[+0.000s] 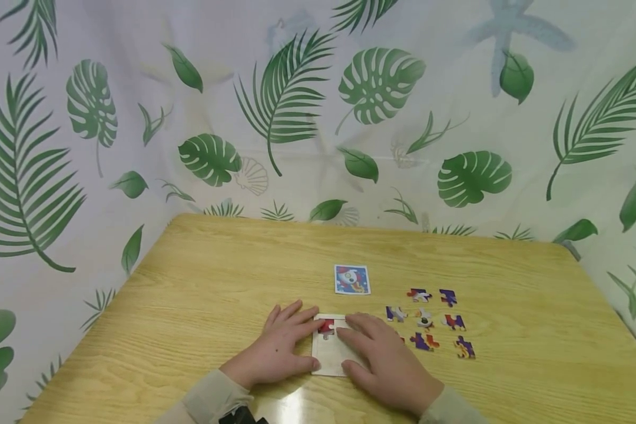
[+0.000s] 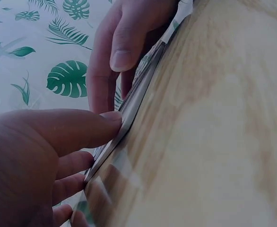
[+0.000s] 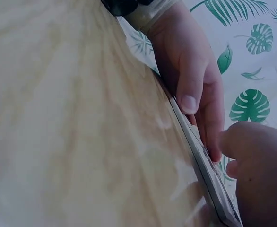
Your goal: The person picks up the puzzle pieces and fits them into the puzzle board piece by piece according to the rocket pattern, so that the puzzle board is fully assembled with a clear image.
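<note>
A pale square puzzle tray (image 1: 328,360) lies flat on the table between the hands. One red jigsaw piece (image 1: 326,325) sits in its top left corner. My left hand (image 1: 278,347) lies along the tray's left side with fingers spread, a fingertip at the red piece and the thumb at the lower left edge. Over the tray's right side rests my right hand (image 1: 384,359), its index fingertip above the tray floor and its thumb near the lower part. In the left wrist view, the left thumb (image 2: 93,125) touches the tray's rim (image 2: 138,99). Part of the tray is hidden under the right hand.
Several loose jigsaw pieces (image 1: 424,341) lie to the right of the tray, one partly hidden behind the right hand. A small picture card (image 1: 352,279) with a rocket lies beyond the tray. A leaf-patterned cloth (image 1: 297,194) hangs behind the wooden table (image 1: 233,265).
</note>
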{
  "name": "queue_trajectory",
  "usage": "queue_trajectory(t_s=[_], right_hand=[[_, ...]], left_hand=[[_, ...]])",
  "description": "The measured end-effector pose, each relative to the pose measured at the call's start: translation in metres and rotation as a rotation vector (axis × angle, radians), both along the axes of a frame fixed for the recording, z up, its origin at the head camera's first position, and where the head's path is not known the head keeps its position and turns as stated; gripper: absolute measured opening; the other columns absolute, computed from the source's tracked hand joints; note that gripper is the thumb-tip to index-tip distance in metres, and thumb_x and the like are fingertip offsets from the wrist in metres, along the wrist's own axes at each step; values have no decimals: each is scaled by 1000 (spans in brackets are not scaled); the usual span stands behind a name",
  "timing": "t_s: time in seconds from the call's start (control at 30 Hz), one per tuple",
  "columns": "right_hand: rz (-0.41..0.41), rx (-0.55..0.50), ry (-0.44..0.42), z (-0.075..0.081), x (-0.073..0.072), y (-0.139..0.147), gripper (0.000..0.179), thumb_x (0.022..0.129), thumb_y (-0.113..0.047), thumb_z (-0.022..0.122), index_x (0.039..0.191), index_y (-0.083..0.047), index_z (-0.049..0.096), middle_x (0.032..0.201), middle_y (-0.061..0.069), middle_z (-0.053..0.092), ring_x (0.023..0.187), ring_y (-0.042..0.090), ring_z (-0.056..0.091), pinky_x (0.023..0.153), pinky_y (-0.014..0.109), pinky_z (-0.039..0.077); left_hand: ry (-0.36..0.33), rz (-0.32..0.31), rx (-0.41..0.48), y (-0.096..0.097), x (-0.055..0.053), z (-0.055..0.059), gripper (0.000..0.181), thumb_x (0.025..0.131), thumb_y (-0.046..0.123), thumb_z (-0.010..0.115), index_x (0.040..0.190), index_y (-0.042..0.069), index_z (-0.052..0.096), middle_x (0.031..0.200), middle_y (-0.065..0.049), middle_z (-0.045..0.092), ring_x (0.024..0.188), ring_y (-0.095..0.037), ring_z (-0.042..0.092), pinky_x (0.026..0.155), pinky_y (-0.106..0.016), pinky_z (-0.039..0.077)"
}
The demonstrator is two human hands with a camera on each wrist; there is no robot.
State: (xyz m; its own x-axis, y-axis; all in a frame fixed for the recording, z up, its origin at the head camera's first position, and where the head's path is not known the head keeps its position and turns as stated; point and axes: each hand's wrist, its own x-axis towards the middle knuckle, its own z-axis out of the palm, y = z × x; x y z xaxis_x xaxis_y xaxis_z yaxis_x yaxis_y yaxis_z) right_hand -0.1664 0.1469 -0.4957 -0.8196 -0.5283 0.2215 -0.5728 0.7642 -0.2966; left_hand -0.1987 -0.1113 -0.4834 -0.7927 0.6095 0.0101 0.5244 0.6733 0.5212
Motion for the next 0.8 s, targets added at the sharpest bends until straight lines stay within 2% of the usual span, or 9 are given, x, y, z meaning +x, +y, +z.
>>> queue_trajectory(t_s=[0.17, 0.3, 0.53, 0.8], right_hand=[[-5, -85, 36, 5, -6, 9, 44, 95, -40, 67, 136, -25, 66, 147, -1, 52, 140, 21, 40, 116, 53, 27], [-33, -111, 58, 9, -14, 19, 37, 94, -34, 70, 130, -23, 70, 141, 0, 56, 135, 22, 44, 114, 54, 30], [-143, -163, 106, 7, -33, 52, 32, 94, -25, 70, 125, -15, 72, 136, 9, 58, 129, 31, 48, 109, 56, 32], [-251, -179, 110, 7, -50, 93, 31, 97, -22, 65, 125, -9, 71, 133, 16, 59, 127, 39, 48, 106, 61, 32]], left_hand=[[10, -7, -1, 1, 0, 1, 75, 87, 45, 72, 153, 19, 49, 162, -2, 34, 153, -32, 14, 118, -62, -2], [-12, -7, 3, 1, -1, 3, 74, 88, 45, 72, 153, 21, 48, 162, -1, 34, 153, -31, 13, 118, -62, -2], [-32, -12, 12, 0, -1, 6, 73, 89, 43, 72, 154, 20, 47, 163, -1, 33, 153, -31, 12, 118, -62, -3], [-47, -7, 15, 0, -2, 8, 73, 89, 43, 73, 153, 19, 48, 162, -2, 34, 153, -31, 13, 118, -62, -3]])
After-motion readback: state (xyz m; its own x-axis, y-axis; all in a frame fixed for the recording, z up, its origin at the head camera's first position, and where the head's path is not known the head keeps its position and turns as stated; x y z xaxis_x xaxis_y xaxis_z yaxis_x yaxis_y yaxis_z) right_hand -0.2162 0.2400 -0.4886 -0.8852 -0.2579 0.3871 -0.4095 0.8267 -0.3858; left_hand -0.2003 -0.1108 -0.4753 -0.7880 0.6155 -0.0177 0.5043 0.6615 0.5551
